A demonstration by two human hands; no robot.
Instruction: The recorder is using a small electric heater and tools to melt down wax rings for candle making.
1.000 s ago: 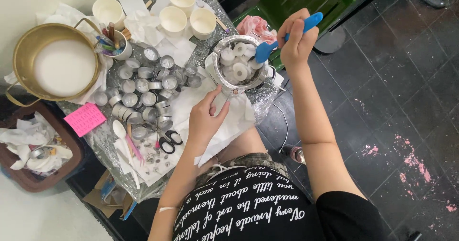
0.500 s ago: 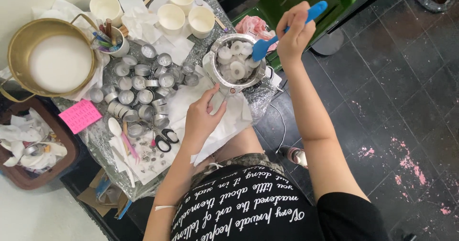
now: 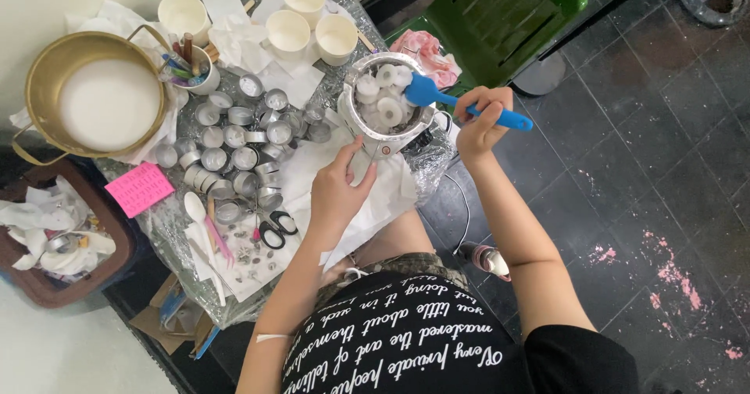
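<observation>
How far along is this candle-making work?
Early, by the look of it. A brass pot already holds white wax. The left hand steadies a small metal pot of white wax discs while the right hand stirs with a blue spatula. Many small metal cups look unfilled.

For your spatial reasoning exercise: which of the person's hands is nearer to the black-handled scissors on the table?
Left. The left hand is just right of the scissors; the right hand is farther, beyond the metal pot.
</observation>
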